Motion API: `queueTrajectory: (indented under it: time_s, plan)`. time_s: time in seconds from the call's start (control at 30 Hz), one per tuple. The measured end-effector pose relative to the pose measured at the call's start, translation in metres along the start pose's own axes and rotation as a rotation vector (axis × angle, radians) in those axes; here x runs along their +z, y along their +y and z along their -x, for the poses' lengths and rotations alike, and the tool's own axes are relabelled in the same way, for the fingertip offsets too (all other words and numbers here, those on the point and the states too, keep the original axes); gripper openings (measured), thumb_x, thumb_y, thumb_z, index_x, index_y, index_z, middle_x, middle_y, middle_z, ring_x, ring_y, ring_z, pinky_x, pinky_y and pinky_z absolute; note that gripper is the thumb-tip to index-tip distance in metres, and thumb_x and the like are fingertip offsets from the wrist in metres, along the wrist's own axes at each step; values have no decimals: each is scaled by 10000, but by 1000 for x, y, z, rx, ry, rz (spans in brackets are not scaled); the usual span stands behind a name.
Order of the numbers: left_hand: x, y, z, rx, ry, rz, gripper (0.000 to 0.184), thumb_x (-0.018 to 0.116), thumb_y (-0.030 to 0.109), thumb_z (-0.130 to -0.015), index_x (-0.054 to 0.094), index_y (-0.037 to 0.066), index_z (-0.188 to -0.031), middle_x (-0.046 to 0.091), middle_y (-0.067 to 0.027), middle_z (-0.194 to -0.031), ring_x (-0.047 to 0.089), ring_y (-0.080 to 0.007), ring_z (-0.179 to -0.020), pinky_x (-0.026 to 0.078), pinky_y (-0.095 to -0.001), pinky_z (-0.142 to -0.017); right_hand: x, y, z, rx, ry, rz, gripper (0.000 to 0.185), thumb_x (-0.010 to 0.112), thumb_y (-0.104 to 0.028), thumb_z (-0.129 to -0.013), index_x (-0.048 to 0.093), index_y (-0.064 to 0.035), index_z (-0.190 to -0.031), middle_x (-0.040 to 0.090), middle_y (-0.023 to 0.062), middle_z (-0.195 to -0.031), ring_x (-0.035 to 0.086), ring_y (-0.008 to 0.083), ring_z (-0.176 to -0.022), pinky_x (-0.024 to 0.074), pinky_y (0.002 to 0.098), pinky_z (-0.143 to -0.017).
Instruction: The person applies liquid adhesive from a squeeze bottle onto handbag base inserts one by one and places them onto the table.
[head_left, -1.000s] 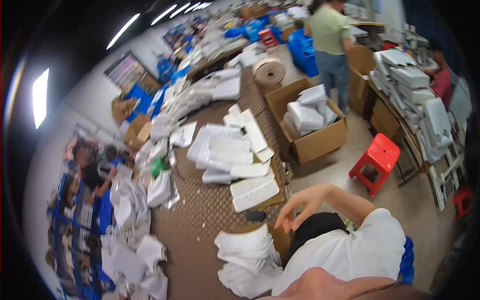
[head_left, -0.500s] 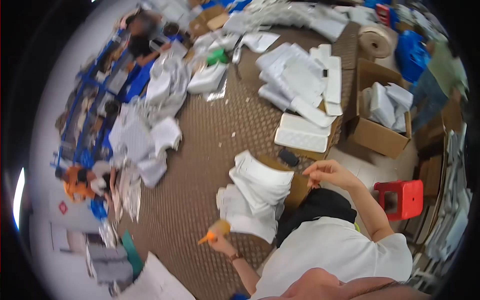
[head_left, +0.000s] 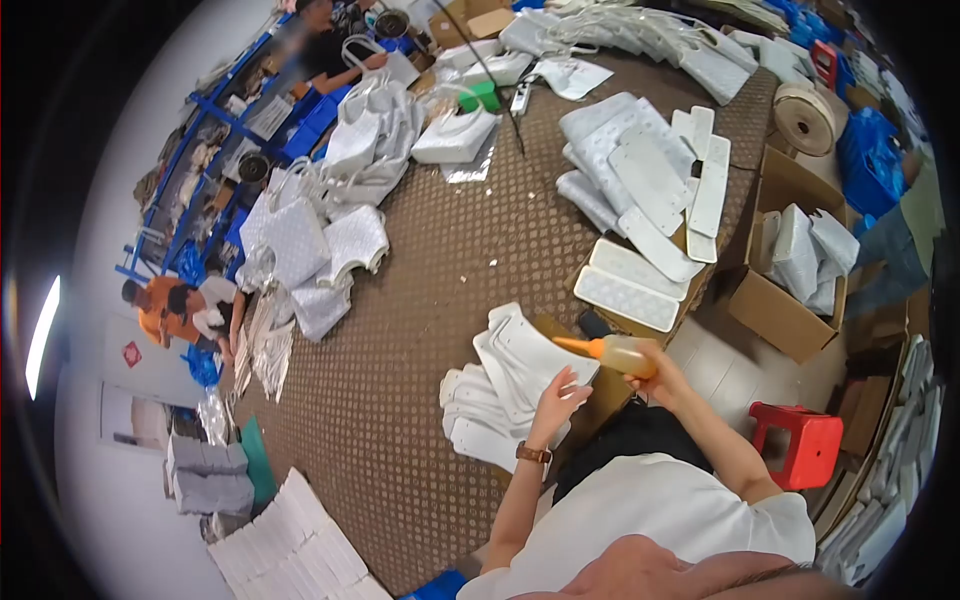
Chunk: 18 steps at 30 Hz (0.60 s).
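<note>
My right hand (head_left: 660,375) is wrapped round a squeeze bottle (head_left: 627,357) with an orange nozzle and pale, cloudy body. The bottle lies nearly level, its nozzle pointing left over the white pieces. My left hand (head_left: 560,405), with a brown watch at the wrist, is at the right side of a fanned stack of white curved pieces (head_left: 520,350). Its fingers are apart, and whether they press on the top piece I cannot tell. More white pieces (head_left: 475,410) overlap just left of it. A small dark object (head_left: 594,323) sits behind the bottle.
Flat white panels (head_left: 640,180) and two long white trays (head_left: 630,285) lie farther back on the patterned brown table (head_left: 420,330). White bags (head_left: 300,240) are heaped at left. A carton (head_left: 785,310) and red stool (head_left: 797,440) stand at right. Other people work across the table.
The squeeze bottle has passed from my left hand to my right hand. My left hand has moved up and right to the white stack. The whole view has shifted somewhat.
</note>
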<state>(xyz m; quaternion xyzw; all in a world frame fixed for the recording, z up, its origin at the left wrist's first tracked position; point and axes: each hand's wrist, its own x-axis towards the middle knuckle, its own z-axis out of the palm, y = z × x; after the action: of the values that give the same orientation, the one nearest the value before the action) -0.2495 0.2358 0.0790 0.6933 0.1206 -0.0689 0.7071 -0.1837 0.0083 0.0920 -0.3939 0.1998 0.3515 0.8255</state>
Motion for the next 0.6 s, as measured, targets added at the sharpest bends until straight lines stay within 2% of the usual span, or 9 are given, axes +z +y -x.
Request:
queueTrajectory:
  time_s: [0.07,0.1,0.17,0.2,0.27,0.4,0.5,0.57,0.6]
  plan:
    - [-18,-35,-22,-145,154,-222,671,718,261,-805,401,-39,-1315,550,-178,-1155,557,-215,-1059,486,-301,-819,-24,-16,6,-114,92,-40,515,632,-441,-838,521,-51,-1157,601,78,-887,605,186,-666,484,247,-537]
    - [-33,-74,-42,-130,134,-228,671,718,261,-805,401,-39,-1315,550,-178,-1155,557,-215,-1059,486,-301,-819,-35,-24,11,-205,181,-71,504,654,-424,-824,529,-49,-1136,606,72,-881,603,176,-646,477,243,-512]
    - [-52,-131,-83,67,665,-1013,921,754,493,-694,350,-54,-1316,520,-214,-1145,535,-309,-1075,489,-373,-827,-55,-36,25,-286,256,-106,492,657,-424,-819,535,-49,-1113,603,69,-875,593,171,-650,470,247,-520]
    - [-48,-123,-89,92,648,-1013,921,754,493,-694,350,-54,-1316,520,-214,-1145,535,-309,-1075,489,-373,-827,-63,-39,31,-345,326,-135,480,660,-424,-814,541,-50,-1090,599,66,-869,583,166,-655,463,251,-527]
    - [-41,-104,-98,-343,809,-1101,1058,735,631,-605,306,-36,-1305,489,-194,-1124,527,-345,-1036,478,-413,-828,-78,-40,41,-389,370,-191,477,662,-428,-810,543,-55,-1082,594,63,-865,577,165,-661,460,254,-533]
    - [-29,-99,-98,-306,827,-1281,1048,794,597,-532,318,43,-1283,481,-150,-1094,522,-301,-969,465,-385,-797,-99,-32,62,-496,460,-318,469,663,-440,-801,546,-69,-1062,582,57,-855,562,161,-675,453,259,-549]
    - [-42,-117,-97,-142,826,-1330,976,819,557,-514,381,65,-1235,505,-127,-1071,519,-297,-959,463,-383,-788,-106,-24,63,-522,444,-347,463,662,-445,-800,546,-76,-1055,575,55,-851,557,161,-680,450,257,-555]
    - [-55,-133,-103,-128,782,-1314,764,835,465,-546,483,69,-1096,536,-113,-1015,513,-305,-974,462,-382,-791,-110,-20,64,-474,437,-354,475,656,-443,-803,542,-75,-1081,579,64,-876,565,174,-685,451,252,-562]
    - [-59,-135,-102,-117,772,-1316,764,835,465,-546,483,69,-1096,536,-113,-1015,513,-305,-974,462,-382,-791,-111,-18,65,-445,434,-354,482,654,-441,-804,540,-74,-1094,581,69,-888,569,180,-687,451,249,-565]
